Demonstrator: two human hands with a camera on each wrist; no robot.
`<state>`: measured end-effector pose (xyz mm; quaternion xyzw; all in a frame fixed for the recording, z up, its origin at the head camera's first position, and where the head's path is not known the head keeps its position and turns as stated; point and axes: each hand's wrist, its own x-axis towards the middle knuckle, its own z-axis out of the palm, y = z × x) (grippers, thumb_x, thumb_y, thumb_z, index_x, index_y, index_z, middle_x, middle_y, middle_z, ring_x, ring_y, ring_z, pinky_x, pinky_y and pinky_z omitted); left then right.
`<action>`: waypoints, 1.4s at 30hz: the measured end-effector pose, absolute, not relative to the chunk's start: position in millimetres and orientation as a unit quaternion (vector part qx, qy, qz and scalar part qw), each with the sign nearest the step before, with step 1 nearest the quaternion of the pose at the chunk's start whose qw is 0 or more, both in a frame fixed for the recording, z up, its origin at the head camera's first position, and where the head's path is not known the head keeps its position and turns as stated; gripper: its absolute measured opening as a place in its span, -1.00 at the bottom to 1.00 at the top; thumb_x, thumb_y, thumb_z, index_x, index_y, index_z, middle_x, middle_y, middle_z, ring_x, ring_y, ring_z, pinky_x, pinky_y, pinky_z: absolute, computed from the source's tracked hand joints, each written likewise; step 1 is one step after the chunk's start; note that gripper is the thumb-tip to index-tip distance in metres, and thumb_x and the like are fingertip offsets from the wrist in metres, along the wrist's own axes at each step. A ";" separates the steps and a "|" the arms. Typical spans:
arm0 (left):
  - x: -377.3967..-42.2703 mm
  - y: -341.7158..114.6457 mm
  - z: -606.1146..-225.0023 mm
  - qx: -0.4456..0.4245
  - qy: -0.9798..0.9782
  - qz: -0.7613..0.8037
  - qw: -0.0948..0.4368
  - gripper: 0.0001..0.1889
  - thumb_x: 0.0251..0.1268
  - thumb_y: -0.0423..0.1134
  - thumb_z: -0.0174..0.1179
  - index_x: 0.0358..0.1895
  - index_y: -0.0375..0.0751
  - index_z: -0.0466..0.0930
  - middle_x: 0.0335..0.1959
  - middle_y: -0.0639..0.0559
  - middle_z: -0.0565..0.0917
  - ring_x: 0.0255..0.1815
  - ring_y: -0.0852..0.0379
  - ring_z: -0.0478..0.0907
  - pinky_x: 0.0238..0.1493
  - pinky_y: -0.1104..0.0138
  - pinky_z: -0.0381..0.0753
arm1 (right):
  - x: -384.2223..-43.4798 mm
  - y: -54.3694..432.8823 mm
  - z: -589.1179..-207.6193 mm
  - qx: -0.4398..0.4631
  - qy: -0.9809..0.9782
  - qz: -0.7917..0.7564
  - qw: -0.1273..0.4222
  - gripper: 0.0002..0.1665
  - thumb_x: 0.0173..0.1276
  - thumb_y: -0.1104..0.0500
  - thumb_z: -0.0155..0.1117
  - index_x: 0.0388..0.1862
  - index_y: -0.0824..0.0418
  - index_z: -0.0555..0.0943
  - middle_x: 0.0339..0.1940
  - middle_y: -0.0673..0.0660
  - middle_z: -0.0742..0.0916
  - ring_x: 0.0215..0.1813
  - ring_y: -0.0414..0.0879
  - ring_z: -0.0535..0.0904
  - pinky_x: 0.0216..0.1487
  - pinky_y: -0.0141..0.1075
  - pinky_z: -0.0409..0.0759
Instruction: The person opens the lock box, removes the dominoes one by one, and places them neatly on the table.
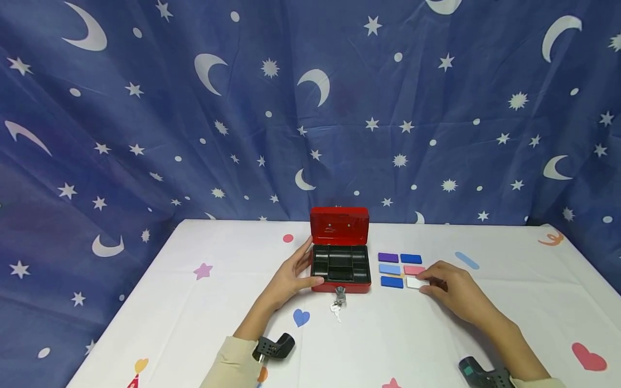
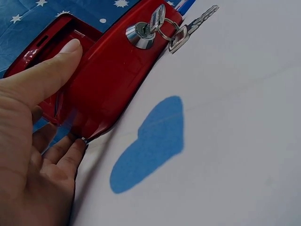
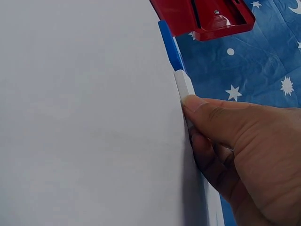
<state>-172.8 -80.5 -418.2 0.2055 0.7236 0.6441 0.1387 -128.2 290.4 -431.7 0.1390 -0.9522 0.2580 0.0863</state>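
Observation:
A red cash box point(image 1: 341, 288) with a black compartment tray point(image 1: 340, 259) stands with its lid point(image 1: 339, 226) raised. My left hand point(image 1: 290, 277) holds the box at its left side, thumb over the front-left rim and fingers along the wall. A key sits in the front lock point(image 2: 141, 35), and a second key point(image 2: 193, 29) hangs from its ring. To the right of the box, my right hand point(image 1: 453, 288) pinches a white rectangular block point(image 1: 414, 283) between thumb and fingers. That block lies at the near right of a group of coloured blocks, beside a blue one point(image 3: 171, 46).
The other blocks are purple point(image 1: 388, 257), dark blue point(image 1: 411, 258), light blue point(image 1: 390, 269) and pink point(image 1: 413, 270). They lie in two columns on a white printed tablecloth point(image 1: 368, 345). A blue curtain point(image 1: 349, 156) with moons and stars hangs behind the table.

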 end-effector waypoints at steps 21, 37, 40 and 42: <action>-174.5 -87.6 -424.1 0.212 0.722 0.645 0.135 -0.04 0.12 -0.42 0.33 0.53 -0.12 -0.08 0.45 -0.27 0.14 0.44 -0.16 0.13 0.38 0.10 0.17 | -133.5 286.0 -435.3 0.164 -0.951 0.246 0.086 -0.74 0.10 0.25 0.49 -0.18 0.18 0.73 -0.28 -0.02 0.62 -0.33 -0.17 0.42 -0.36 -0.35 0.52; -171.0 -86.1 -427.2 0.221 0.707 0.657 0.140 -0.02 0.10 -0.46 0.33 0.53 -0.16 -0.09 0.44 -0.30 0.14 0.44 -0.19 0.11 0.40 0.09 0.13 | -127.2 289.7 -430.4 0.200 -0.933 0.268 0.132 -0.70 0.00 0.24 0.55 -0.27 0.03 0.69 -0.32 -0.11 0.59 -0.41 -0.25 0.40 -0.47 -0.45 0.45; -171.3 -85.4 -423.4 0.220 0.708 0.658 0.131 -0.02 0.09 -0.47 0.33 0.53 -0.17 -0.09 0.44 -0.30 0.15 0.44 -0.18 0.11 0.40 0.07 0.11 | -128.4 288.1 -421.8 0.206 -0.927 0.274 0.152 -0.70 0.00 0.23 0.56 -0.27 0.04 0.69 -0.34 -0.10 0.60 -0.43 -0.24 0.40 -0.50 -0.44 0.43; -171.7 -84.8 -421.3 0.219 0.708 0.659 0.130 -0.02 0.09 -0.47 0.33 0.53 -0.17 -0.10 0.45 -0.29 0.14 0.44 -0.18 0.11 0.40 0.06 0.11 | -128.4 287.8 -417.2 0.207 -0.925 0.269 0.168 -0.69 0.00 0.21 0.56 -0.23 0.03 0.69 -0.32 -0.10 0.62 -0.41 -0.22 0.43 -0.48 -0.42 0.45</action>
